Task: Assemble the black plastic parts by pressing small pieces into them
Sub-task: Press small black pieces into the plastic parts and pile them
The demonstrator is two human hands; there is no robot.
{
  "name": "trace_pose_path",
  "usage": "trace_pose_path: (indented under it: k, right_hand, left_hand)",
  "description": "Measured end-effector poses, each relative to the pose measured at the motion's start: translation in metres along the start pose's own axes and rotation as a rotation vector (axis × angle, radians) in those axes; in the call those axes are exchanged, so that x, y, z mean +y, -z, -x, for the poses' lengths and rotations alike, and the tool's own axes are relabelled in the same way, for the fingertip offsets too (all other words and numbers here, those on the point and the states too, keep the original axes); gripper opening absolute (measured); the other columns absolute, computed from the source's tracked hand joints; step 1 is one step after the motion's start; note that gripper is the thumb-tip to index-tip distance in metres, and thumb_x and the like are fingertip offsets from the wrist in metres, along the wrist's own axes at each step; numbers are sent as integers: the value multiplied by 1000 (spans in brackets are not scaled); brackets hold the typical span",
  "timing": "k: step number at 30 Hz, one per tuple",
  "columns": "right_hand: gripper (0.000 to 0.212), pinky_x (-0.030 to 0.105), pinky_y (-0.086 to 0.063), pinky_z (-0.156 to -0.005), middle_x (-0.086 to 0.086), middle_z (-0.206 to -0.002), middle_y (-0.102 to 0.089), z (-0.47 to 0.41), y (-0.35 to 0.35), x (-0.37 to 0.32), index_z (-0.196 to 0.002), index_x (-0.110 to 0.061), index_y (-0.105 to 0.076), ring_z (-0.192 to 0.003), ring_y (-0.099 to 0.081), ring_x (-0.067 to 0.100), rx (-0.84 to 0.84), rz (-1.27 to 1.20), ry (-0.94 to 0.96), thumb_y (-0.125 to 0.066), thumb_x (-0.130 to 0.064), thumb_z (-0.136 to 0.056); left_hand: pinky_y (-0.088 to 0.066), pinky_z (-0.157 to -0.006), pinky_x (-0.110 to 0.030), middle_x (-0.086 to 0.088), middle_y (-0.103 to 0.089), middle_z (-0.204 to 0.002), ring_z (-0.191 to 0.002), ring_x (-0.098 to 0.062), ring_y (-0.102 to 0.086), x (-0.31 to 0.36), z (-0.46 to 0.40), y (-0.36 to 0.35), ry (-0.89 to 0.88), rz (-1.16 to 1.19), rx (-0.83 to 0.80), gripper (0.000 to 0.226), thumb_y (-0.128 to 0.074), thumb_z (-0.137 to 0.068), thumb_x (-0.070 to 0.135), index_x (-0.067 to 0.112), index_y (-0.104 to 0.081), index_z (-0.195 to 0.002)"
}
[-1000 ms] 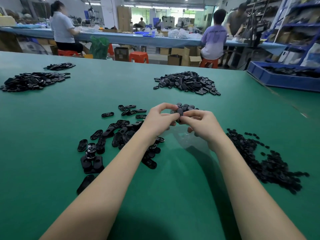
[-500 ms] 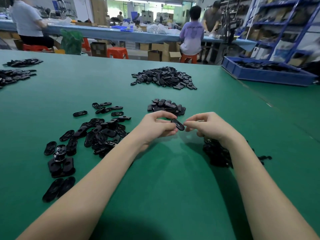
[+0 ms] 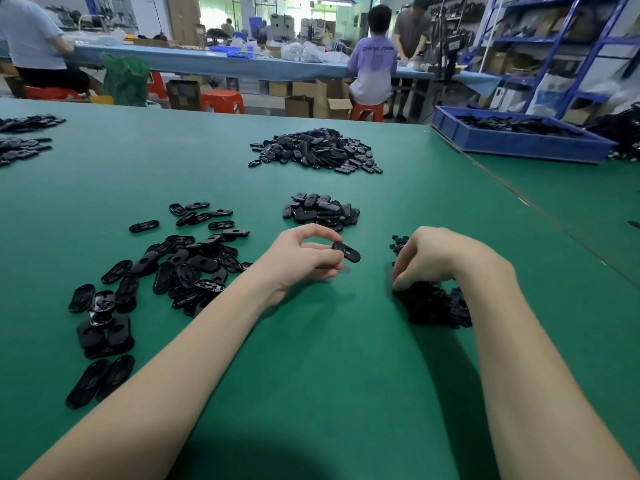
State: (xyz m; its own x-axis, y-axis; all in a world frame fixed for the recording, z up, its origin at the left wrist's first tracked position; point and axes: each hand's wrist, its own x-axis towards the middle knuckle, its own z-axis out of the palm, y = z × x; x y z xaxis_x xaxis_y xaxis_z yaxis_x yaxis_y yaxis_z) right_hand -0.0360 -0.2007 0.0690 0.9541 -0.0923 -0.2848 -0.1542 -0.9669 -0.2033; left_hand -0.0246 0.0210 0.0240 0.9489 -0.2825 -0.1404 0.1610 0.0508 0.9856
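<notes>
While left hand (image 3: 304,258) pinches the part (image 3: 346,251) by one end (stiff, light, probably slick), right hand (image 3: 429,259) fingers curl into the pieces (image 3: 433,306), grip unclear.

A single head-worn camera looked forward and down across the green table (image 3: 311,393), close above both forearms; beyond the fingers (image 3: 322,233) it took in distant benches, probably stretched by the wide lens

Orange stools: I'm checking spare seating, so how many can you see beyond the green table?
3. One stool at far left under a seated person, one free stool near the middle by cardboard boxes, one stool under the person in purple. More may be hidden.
</notes>
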Motion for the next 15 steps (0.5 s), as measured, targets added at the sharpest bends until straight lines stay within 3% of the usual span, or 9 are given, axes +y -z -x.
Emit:
trace_pose_path:
  k: [5, 9, 15]
  right_hand:
    - [3, 31, -57, -85, -7, -90, -77, -1, 3, -3, -78, -31, -79, -90, -70, 14, 54, -187, 113, -82, -31, -78]
    - [8, 18, -42, -55, -5, -78, -74, 1, -1, -17, -87, -22, -77, -53, -48, 5, 73, -655, 244, -82, -28, -85]
    - [8, 14, -27, -43, -2, -75, -64, -7, -15, -30, -85, -25, -79, -51, -37, 7, 78, -898, 236, -85, -25, -80]
  left_hand:
    - [-59, -70, -26, -14, -72, -81, -66, -19, -67, 3, 1, 0, -4, 35, 16, 20, -70, -87, -7, 7, -67, -102]
    - [-61, -74, -25, -18, -73, -88, -74, -21, -70, 5, 2, -1, -36, 69, 41, 25, -69, -85, -11, 5, -65, -104]
    - [-59, -76, -23, -18, -75, -91, -78, -23, -71, 8, 1, 0, -75, 104, 25, 29, -70, -82, -14, 6, -65, -102]
